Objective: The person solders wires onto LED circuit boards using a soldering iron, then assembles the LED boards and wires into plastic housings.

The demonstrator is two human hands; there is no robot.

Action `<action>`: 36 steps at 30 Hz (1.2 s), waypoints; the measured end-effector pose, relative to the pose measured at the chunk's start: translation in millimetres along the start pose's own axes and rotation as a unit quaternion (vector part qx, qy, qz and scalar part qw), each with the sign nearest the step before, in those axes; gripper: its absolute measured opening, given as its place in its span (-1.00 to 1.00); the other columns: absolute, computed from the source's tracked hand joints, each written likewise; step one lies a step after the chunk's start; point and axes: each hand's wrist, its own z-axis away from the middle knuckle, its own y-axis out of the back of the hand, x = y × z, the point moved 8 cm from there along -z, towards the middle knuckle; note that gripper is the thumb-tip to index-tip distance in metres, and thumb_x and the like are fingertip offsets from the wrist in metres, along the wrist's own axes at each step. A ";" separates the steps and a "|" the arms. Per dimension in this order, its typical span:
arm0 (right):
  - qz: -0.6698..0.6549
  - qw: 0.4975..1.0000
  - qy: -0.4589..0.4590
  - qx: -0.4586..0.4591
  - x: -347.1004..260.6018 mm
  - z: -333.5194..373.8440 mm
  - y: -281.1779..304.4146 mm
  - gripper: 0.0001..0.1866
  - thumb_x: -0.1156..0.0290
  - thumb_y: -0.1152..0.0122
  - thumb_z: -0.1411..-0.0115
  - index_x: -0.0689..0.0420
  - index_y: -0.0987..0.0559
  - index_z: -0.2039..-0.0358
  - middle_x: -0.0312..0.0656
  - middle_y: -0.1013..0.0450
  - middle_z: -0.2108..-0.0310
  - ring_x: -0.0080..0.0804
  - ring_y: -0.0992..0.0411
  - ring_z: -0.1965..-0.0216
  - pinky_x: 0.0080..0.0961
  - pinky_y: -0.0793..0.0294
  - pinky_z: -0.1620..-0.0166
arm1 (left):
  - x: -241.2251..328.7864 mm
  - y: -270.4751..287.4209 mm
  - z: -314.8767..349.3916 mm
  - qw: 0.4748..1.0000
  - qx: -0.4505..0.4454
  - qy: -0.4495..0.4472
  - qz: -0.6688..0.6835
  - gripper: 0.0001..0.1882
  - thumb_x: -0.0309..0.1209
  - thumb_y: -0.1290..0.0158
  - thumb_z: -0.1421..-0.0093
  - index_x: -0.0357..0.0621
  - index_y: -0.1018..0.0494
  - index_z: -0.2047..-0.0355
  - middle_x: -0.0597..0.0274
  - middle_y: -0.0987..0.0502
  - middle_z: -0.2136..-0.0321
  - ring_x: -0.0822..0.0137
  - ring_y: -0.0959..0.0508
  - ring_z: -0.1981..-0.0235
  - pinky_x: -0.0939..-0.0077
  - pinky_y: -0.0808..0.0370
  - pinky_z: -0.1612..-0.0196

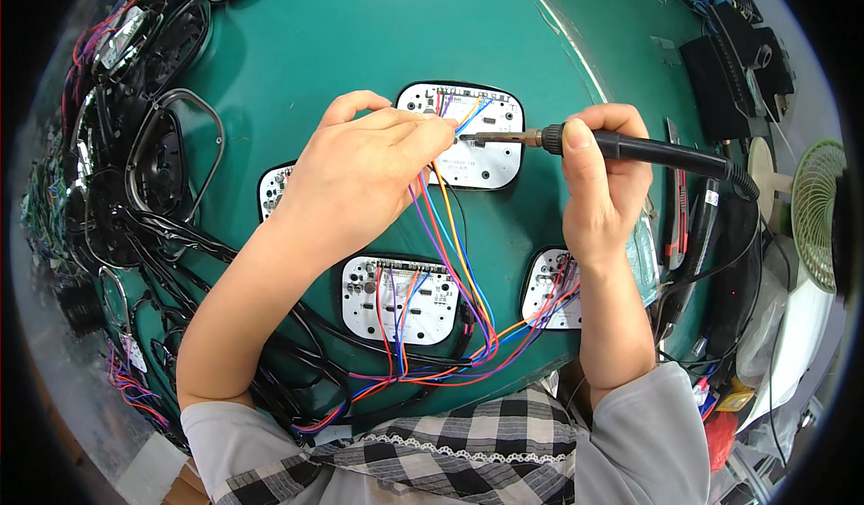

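A white circuit board (490, 165) with a dark rim lies at the middle of the green mat. Over its left side, my left hand (360, 167) is closed, its fingertips pinched on coloured wires (447, 235) that run down from the board. My right hand (605, 185) grips a soldering iron (648, 151) by its black handle. The iron points left, and its metal tip is over the board, close to my left fingertips. Those fingers hide part of the board and the exact spot where the tip ends.
Nearer me lie a second circuit board (396, 311) and a third (544, 293) with wires attached; another board (273, 190) shows partly behind my left arm. Black cables and mirror-like housings (157, 158) crowd the left. A red utility knife (677, 208) and a green fan (819, 212) are at right.
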 end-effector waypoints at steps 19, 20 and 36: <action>0.033 0.999 0.014 0.005 0.5 -1.0 -2.1 -0.87 0.47 -0.13 -0.23 0.24 -0.39 0.34 -0.38 -0.31 0.59 -0.75 -0.21 0.56 -0.75 -0.14 0.53 | -5.4 -8.1 3.1 0.999 -0.021 0.029 -0.004 -0.74 -0.54 0.01 -0.07 -0.05 -0.41 0.19 0.35 -0.54 0.45 0.34 -0.55 0.33 0.33 -0.29 -0.02; 0.044 0.999 0.021 0.004 -0.8 -1.1 -1.9 -0.87 0.47 -0.13 -0.23 0.24 -0.39 0.34 -0.38 -0.31 0.60 -0.75 -0.21 0.56 -0.75 -0.14 0.54 | -5.0 -8.2 3.1 0.999 -0.017 0.025 -0.012 -0.68 -0.53 -0.01 -0.06 -0.04 -0.44 0.13 0.43 -0.51 0.48 0.37 -0.52 0.35 0.30 -0.29 -0.02; -0.020 1.000 -0.005 -0.002 -2.1 6.0 8.5 -0.87 0.45 -0.13 -0.23 0.22 -0.40 0.35 -0.39 -0.32 0.56 -0.75 -0.18 0.54 -0.77 -0.14 0.49 | -3.9 -9.0 5.5 0.999 -0.033 0.024 -0.025 -0.77 -0.53 0.01 -0.07 -0.05 -0.37 0.23 0.32 -0.59 0.34 0.38 -0.56 0.18 0.27 -0.25 -0.10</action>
